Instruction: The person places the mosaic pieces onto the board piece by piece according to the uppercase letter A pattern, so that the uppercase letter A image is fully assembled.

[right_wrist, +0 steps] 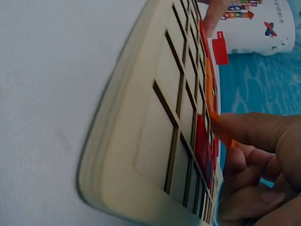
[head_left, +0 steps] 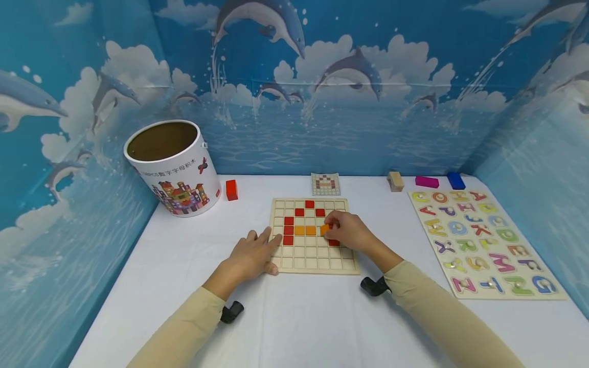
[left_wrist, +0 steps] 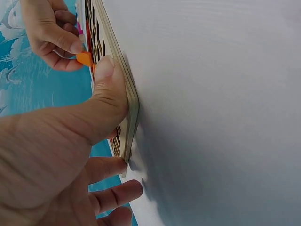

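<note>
A wooden grid board (head_left: 317,263) lies on the white table, with several red square tiles (head_left: 288,221) set in its cells. Two orange tiles (head_left: 311,230) sit side by side in a middle row. My right hand (head_left: 350,232) pinches another orange tile (right_wrist: 225,132) between thumb and fingers, at the right end of that row. In the left wrist view this orange tile (left_wrist: 84,58) stands tilted, close to the board's surface. My left hand (head_left: 252,255) rests on the board's left edge, fingers spread and thumb on the near corner.
Behind the board lies a small pattern card (head_left: 325,192). A white bucket (head_left: 184,176) and a red block (head_left: 231,190) stand at the back left. A wooden block (head_left: 395,181), a magenta block (head_left: 427,182) and a blue block (head_left: 456,180) line the back right, near an alphabet board (head_left: 465,276).
</note>
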A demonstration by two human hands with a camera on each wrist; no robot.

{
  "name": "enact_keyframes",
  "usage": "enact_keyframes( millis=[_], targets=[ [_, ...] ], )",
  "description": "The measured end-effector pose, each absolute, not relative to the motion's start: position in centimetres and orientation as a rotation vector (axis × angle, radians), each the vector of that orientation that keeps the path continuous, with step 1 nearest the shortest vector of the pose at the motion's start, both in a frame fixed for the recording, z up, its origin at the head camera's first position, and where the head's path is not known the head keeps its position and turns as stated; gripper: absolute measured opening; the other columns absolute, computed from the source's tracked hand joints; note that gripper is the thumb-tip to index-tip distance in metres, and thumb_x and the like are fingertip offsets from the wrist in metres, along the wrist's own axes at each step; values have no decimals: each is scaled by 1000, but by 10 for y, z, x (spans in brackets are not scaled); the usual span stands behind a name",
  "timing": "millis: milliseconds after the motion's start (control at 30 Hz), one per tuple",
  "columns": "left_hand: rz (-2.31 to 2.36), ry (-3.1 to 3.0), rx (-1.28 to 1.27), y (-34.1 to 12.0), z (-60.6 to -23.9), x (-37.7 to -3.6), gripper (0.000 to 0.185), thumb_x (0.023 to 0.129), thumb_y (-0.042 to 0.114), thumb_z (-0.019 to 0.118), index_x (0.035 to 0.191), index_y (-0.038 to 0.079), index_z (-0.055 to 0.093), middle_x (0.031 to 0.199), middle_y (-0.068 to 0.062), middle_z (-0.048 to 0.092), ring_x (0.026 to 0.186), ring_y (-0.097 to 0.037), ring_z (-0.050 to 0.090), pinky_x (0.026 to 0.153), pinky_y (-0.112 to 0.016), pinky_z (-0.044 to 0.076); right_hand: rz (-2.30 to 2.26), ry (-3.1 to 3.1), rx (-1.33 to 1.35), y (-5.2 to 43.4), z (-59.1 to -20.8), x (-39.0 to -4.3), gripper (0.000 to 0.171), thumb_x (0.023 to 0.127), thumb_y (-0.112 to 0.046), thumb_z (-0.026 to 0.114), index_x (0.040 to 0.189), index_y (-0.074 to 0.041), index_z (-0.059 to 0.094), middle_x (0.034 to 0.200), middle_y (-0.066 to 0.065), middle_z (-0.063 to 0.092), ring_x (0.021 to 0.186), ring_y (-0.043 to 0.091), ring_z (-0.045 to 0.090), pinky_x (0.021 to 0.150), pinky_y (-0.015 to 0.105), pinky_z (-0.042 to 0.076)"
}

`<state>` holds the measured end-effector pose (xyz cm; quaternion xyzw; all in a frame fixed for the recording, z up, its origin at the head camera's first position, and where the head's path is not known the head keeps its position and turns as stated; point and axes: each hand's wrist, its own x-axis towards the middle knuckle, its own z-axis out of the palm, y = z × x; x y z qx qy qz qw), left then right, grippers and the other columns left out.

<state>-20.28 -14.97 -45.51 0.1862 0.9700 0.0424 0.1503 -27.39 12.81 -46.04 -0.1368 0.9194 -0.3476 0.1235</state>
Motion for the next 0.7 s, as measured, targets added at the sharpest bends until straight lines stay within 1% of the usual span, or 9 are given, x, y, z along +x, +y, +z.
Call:
enact_keyframes(
  millis=[233,400,600,700],
  targets=[
    [133,2794,535,-150,-454,-202,90,83,47,77,159,19,38,165,-16,30,123,-33,43,89,-44,43,-903,2765,-429,116,-462,-275,24,90,-14,74,111,-6,66,76,4,54,70,18,50,63,31,39],
    [145,2790,534,-149,-454,-201,90,83,47,77,159,18,39,165,-17,30,122,-34,44,90,-44,43,-881,2766,-422,113,-461,-275,22,89,-13,74,108,-6,66,74,5,54,69,19,51,62,31,38],
    [127,2787,533,-148,-454,-202,90,83,47,76,159,19,38,166,-16,29,125,-34,43,91,-44,43,-909,2756,-380,116,-462,-274,25,89,-14,76,112,-6,68,73,5,54,68,19,51,61,31,39],
    [134,2784,531,-148,-453,-202,90,83,47,77,159,18,38,165,-16,30,125,-34,44,91,-44,43,-951,2753,-363,120,-463,-273,25,91,-16,74,114,-6,68,72,4,52,65,18,50,58,30,38]
  ],
)
